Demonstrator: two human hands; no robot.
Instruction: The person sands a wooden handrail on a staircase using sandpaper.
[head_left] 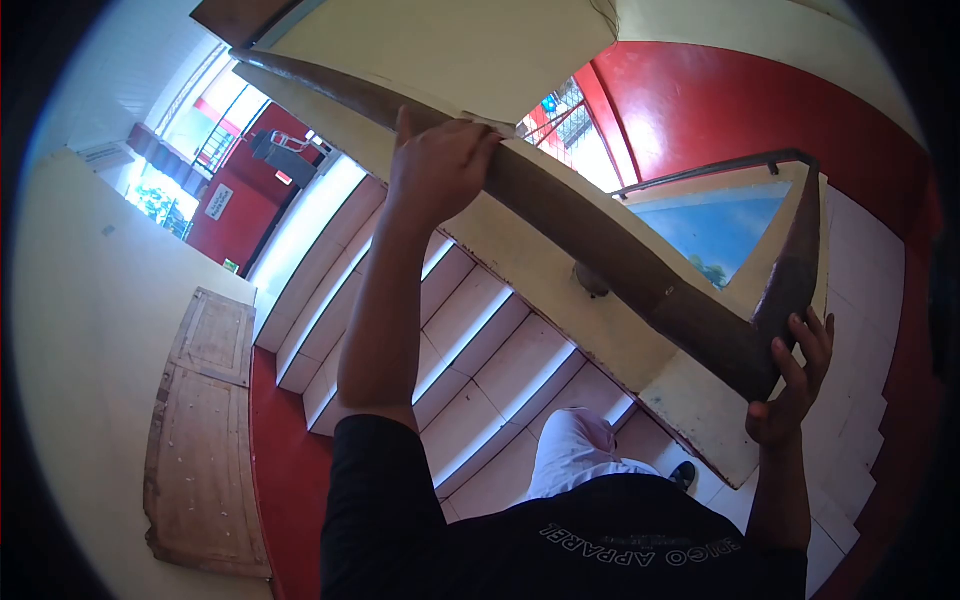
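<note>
A brown handrail (600, 250) caps the cream stair wall and slants from upper left to lower right. My left hand (440, 168) lies curled over its upper stretch, thumb raised. A pale, flat cloth-like piece (488, 124) shows at those fingertips, mostly hidden by the hand. At the lower corner, where the rail bends back upward, my right hand (800, 375) rests against the brown edge. Its fingers are spread and nothing shows in them.
White-tiled stairs (470, 330) run down beside the wall on the left. A wooden panel (205, 440) is on the far left wall. Behind the rail are a sky-blue mural (705, 230) and a red wall (740, 95). More steps (850, 400) lie at right.
</note>
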